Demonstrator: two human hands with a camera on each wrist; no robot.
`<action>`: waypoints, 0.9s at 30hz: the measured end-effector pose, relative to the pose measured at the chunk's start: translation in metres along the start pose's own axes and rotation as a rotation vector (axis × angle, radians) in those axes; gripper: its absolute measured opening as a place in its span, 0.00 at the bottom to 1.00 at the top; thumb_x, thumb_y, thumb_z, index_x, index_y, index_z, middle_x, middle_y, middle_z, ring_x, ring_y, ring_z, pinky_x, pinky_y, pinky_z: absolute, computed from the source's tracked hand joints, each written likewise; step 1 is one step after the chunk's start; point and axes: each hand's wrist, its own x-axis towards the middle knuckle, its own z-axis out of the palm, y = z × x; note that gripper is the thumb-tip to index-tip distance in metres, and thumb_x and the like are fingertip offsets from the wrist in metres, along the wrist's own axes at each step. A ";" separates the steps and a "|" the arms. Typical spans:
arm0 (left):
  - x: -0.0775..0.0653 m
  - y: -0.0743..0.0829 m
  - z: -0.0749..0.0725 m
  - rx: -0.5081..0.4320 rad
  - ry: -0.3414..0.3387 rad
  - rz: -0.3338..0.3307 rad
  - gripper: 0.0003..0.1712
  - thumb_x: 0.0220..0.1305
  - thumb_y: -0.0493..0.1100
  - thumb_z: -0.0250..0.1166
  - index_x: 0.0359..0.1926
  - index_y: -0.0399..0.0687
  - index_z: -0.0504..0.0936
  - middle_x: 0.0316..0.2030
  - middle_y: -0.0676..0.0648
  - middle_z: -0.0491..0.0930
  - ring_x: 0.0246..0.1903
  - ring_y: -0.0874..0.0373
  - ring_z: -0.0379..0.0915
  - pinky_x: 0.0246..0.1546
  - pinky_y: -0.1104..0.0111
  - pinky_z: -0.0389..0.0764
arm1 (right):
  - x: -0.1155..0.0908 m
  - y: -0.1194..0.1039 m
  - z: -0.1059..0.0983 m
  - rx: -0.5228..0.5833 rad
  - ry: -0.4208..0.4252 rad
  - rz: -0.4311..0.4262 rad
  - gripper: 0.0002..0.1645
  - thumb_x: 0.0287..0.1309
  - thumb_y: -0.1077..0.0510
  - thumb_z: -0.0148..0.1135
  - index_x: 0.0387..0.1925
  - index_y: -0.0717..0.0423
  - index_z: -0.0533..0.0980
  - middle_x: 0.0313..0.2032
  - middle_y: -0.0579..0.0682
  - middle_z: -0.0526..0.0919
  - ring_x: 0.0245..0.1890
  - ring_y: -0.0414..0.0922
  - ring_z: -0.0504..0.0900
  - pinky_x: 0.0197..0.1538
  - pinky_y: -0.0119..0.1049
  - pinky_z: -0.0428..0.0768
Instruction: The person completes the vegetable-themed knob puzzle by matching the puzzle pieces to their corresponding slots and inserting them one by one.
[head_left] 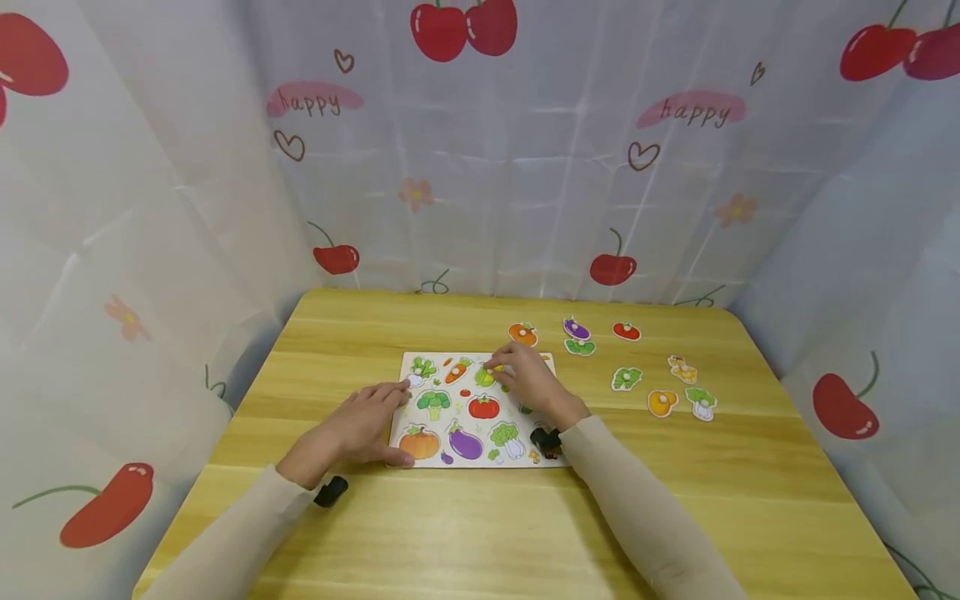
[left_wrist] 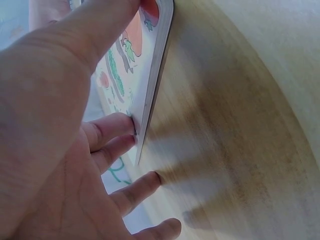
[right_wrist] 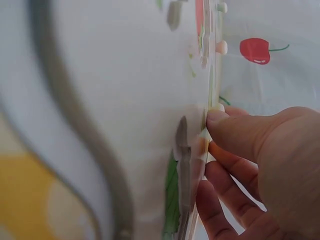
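A white vegetable puzzle board (head_left: 480,464) lies on the wooden table. My left hand (head_left: 360,423) rests at its left side, thumb by the near corner and fingers farther up the edge. In the left wrist view its fingers are spread and fairly straight, two of them touching the board's edge (left_wrist: 150,95). Near the board's far right part, my right hand (head_left: 528,379) pinches a green-and-yellow puzzle piece (head_left: 483,378) over the top row. The right wrist view shows the thumb (right_wrist: 235,127) against a small pale knob (right_wrist: 220,107). Other knobs stand up from the board beyond.
Right of the board lie several loose knobbed pieces, among them a pumpkin (head_left: 522,334), an eggplant (head_left: 577,328), a broccoli (head_left: 580,347), a tomato (head_left: 627,332) and a bok choy (head_left: 702,403). A cherry-printed curtain (head_left: 480,225) hangs behind the table and along both sides.
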 end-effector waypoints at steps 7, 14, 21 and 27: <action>-0.001 0.000 0.003 -0.011 0.000 -0.003 0.66 0.62 0.69 0.88 0.86 0.36 0.69 0.92 0.36 0.60 0.88 0.26 0.60 0.86 0.22 0.61 | -0.010 0.002 -0.003 -0.002 0.005 0.001 0.19 0.82 0.63 0.71 0.67 0.57 0.90 0.70 0.59 0.88 0.74 0.62 0.84 0.82 0.64 0.80; -0.002 0.003 0.000 -0.014 0.002 0.007 0.65 0.63 0.69 0.87 0.86 0.36 0.69 0.92 0.34 0.60 0.88 0.24 0.60 0.85 0.21 0.60 | -0.024 0.007 -0.015 -0.030 0.040 -0.016 0.21 0.80 0.61 0.74 0.69 0.56 0.89 0.70 0.58 0.88 0.72 0.61 0.86 0.78 0.62 0.84; -0.004 0.006 -0.001 -0.017 -0.006 0.007 0.66 0.63 0.69 0.87 0.86 0.35 0.69 0.92 0.33 0.59 0.88 0.24 0.59 0.84 0.20 0.60 | -0.049 0.016 -0.028 -0.005 0.036 0.058 0.23 0.81 0.58 0.74 0.72 0.53 0.87 0.73 0.58 0.85 0.73 0.61 0.84 0.80 0.63 0.83; -0.001 0.005 -0.001 0.017 0.010 0.027 0.67 0.63 0.70 0.87 0.86 0.34 0.69 0.91 0.33 0.61 0.87 0.24 0.62 0.84 0.22 0.65 | -0.073 0.029 -0.043 -0.068 0.116 0.057 0.21 0.78 0.60 0.77 0.68 0.56 0.89 0.68 0.60 0.89 0.70 0.63 0.86 0.77 0.67 0.83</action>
